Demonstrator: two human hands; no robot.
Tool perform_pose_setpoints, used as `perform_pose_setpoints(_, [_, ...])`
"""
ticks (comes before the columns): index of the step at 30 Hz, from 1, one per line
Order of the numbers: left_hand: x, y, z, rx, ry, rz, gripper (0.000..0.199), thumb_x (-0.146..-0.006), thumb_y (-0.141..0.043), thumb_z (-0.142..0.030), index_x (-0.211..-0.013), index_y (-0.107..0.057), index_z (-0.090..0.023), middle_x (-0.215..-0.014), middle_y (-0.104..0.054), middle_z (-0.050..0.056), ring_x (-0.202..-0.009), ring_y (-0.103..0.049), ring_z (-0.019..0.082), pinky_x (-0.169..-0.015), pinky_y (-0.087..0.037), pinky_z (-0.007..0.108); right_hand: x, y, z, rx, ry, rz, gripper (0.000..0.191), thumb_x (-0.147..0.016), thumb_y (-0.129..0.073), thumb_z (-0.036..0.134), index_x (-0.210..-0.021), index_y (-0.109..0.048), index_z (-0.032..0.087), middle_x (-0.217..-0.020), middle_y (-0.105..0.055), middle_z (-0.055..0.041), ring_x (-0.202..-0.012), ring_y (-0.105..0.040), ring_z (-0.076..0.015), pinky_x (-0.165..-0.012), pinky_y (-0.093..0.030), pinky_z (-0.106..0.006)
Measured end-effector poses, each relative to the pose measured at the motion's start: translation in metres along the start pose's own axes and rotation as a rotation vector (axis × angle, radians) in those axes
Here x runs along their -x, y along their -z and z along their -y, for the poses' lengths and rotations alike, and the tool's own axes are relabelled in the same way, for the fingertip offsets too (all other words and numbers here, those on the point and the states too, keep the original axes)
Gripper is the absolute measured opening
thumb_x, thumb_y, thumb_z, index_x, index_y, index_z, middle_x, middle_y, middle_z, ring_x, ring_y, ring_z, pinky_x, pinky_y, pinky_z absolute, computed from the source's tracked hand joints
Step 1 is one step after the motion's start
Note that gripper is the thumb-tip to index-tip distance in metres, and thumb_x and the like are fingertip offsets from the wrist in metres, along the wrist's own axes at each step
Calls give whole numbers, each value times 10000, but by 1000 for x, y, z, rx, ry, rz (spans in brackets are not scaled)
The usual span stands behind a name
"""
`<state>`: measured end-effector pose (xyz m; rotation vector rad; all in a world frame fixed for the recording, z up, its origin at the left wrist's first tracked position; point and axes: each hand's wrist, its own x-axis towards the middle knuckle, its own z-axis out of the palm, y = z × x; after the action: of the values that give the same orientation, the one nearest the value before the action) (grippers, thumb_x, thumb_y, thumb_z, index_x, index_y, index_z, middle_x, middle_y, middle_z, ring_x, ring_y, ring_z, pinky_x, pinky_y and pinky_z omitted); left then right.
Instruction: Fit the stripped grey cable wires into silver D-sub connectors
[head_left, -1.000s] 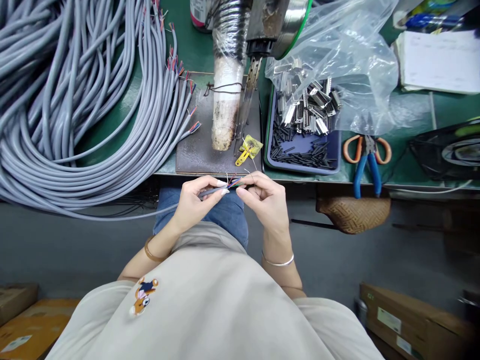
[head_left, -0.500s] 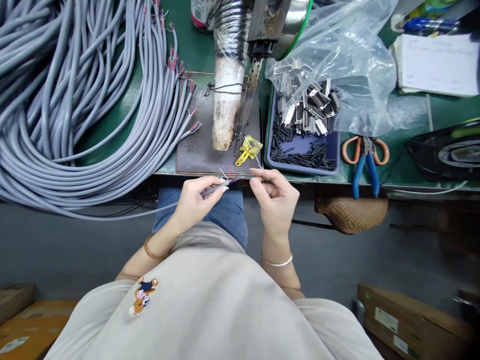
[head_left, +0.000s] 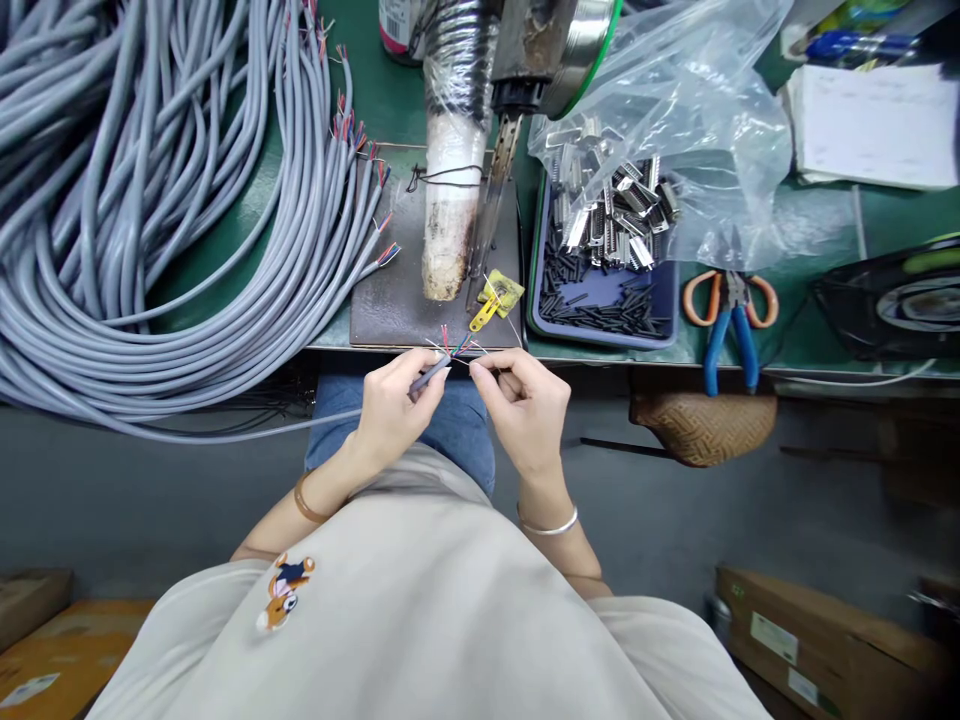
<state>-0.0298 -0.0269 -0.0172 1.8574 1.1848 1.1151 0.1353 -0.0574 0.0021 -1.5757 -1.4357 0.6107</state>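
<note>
While the left hand pinches the grey cable near its stripped end, the right hand closes its thumb and forefinger on the thin coloured wires fanning out of that end. Both hands hover just below the front edge of the green surface, over the person's lap, with the cable trailing off to the left toward the big coil of grey cables lying on the surface. Directly beyond the hands sits a dark metal plate, and on it a white-wrapped soldering stand with a yellow clip beside its foot. To the right of the plate is a blue tray of small black sleeves, partly covered by a clear plastic bag of metal connector shells (their exact type is too small to tell). Further right lie orange-and-blue cutters, near the surface's edge.
</note>
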Motion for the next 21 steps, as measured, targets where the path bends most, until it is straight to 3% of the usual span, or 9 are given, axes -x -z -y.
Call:
perform_pose_setpoints(3, [1, 0, -1, 101, 129, 55, 96, -941, -640, -244, -895, -668, -165, -769, -712, 10, -551, -548, 88, -578, -450, 214, 2, 0, -4, -108, -146, 62, 182, -934, -681, 344, -812, -685, 208, -584, -468, 73, -485, -277, -72, -502, -258, -270])
perform_pose_setpoints(5, [1, 0, -1, 145, 153, 64, 114, -941, -648, -263, -891, -672, -163, -774, -711, 14, -565, -558, 92, -582, -454, 215, 2, 0, -5, -167, -182, 58, 197, -925, -694, 370, -810, -684, 211, -573, -466, 73, -481, -279, -72, -489, -239, -266])
perform_pose_setpoints(8, [2, -1, 0, 169, 166, 49, 122, -932, -663, -271, -884, -684, -161, -799, -725, 27, -592, -574, 99, -600, -471, 220, 0, 0, -4, -236, -183, -29, 222, -924, -693, 406, -812, -683, 214, -695, -613, 26, -511, -392, -80, -485, -297, -254])
perform_pose_setpoints(11, [3, -1, 1, 159, 183, 31, 129, -927, -670, -281, -886, -697, -162, -803, -735, 32, -590, -570, 102, -601, -480, 225, -1, 1, -5, -222, -165, -137, 263, -927, -682, 457, -814, -684, 220, -776, -655, -7, -583, -496, -109, -506, -359, -256])
perform_pose_setpoints(21, [2, -7, 1, 34, -51, -60, 106, -948, -630, -188, -909, -723, -155, -819, -764, 55, -659, -636, 119, -639, -502, 223, 5, -1, -2, -112, -69, -72, 153, -923, -694, 318, -820, -731, 212, -759, -631, 17, -512, -338, -74, -514, -292, -284])
